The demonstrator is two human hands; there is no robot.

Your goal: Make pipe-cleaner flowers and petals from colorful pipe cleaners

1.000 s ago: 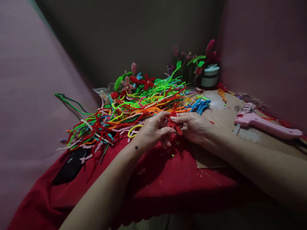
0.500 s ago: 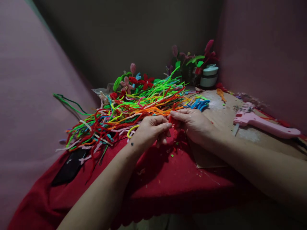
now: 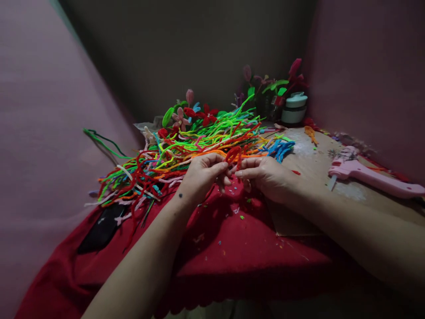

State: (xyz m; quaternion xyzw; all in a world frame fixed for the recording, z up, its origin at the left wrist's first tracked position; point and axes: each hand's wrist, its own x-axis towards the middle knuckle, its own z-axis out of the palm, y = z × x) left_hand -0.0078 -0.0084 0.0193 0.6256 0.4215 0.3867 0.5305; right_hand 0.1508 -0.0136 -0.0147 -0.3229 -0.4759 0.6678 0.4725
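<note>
Between my two hands a red pipe cleaner (image 3: pixel 234 153) is bent into a loop. My left hand (image 3: pixel 208 173) pinches one side of it between thumb and fingers. On the other side my right hand (image 3: pixel 262 175) grips it with thumb and forefinger. Both hands are close together over the red cloth, at the near edge of a big heap of coloured pipe cleaners (image 3: pixel 199 146). The ends of the red piece are partly hidden by my fingers.
A pink glue gun (image 3: pixel 368 170) lies on a brown board (image 3: pixel 305 159) at the right. Blue pipe cleaners (image 3: pixel 282 148) sit beside the heap. Behind are pipe-cleaner flowers (image 3: pixel 207 116) and a lidded jar (image 3: pixel 295 108). A black phone (image 3: pixel 101 230) lies left on the red tablecloth (image 3: pixel 232 252).
The red pipe cleaner, bunched and partly covered before, now shows as an open loop. My right hand has turned and lowered slightly. The whole view has shifted a little.
</note>
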